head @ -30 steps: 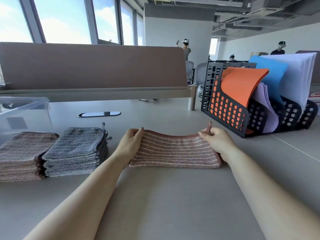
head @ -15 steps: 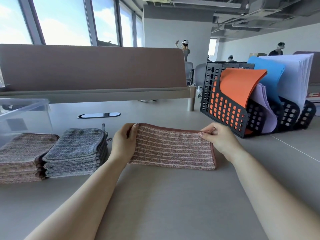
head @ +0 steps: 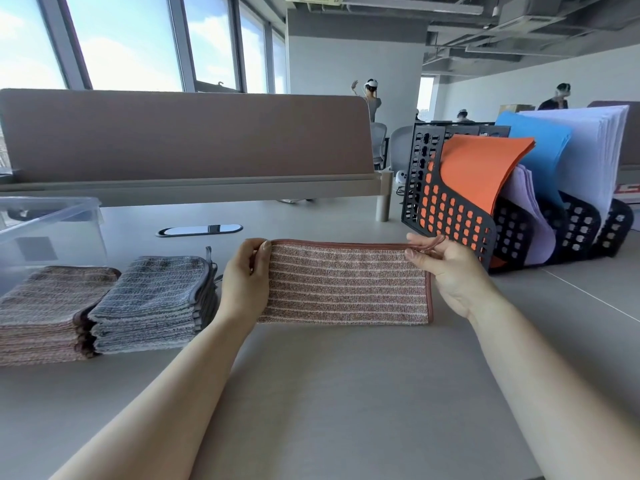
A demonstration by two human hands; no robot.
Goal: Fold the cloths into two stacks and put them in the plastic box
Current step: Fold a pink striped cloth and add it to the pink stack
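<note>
A pink striped cloth (head: pixel 344 284), folded in half, stands up from the desk with its lower edge resting on the surface. My left hand (head: pixel 246 280) pinches its upper left corner and my right hand (head: pixel 446 268) pinches its upper right corner by the hanging loop. To the left lie two stacks of folded cloths: a grey stack (head: pixel 156 299) and, beside it at the far left, a pink-brown stack (head: pixel 45 310). Behind them stands the clear plastic box (head: pixel 52 226).
A black perforated file rack (head: pixel 453 216) with orange, blue and white papers stands at the right, close behind my right hand. A brown desk partition (head: pixel 187 136) runs along the back. A cable slot (head: pixel 200 230) lies in the desk. People stand far off.
Both hands have lifted the cloth's top edge up and toward me, so the folded cloth now stands more upright and is stretched taut. The stacks have not moved.
</note>
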